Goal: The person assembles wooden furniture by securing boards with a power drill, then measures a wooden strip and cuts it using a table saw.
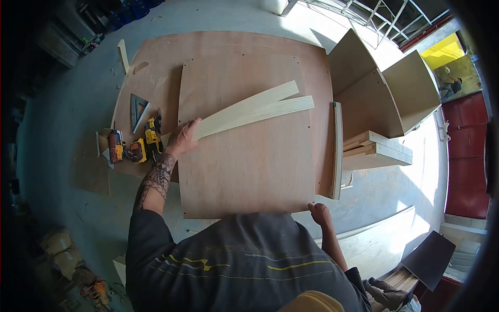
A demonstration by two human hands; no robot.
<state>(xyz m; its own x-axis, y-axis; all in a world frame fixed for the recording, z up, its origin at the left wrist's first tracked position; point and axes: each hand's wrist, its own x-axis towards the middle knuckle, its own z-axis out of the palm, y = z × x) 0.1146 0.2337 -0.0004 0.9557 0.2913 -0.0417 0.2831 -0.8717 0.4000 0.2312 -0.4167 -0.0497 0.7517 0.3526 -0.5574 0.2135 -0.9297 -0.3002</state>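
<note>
My left hand (183,138) is closed around the near ends of two pale wooden strips (249,113), which overlap in its grip and fan apart toward the right. They lie across a square plywood panel (244,171) with small dark holes or screw heads along its edges. At the panel's near right corner my right hand (320,213) is closed, fingers pinching the edge; its underside grip is hidden. Just left of my left hand are a yellow-and-black cordless drill (153,134) and a second power tool (116,147).
Beneath the panel is a larger plywood worktop (218,42). A triangular square (138,110) lies on its left side. Assembled wooden boxes (361,91) and stacked beams (382,148) stand to the right. A long board (374,242) lies on the floor, and a person (453,87) is far right.
</note>
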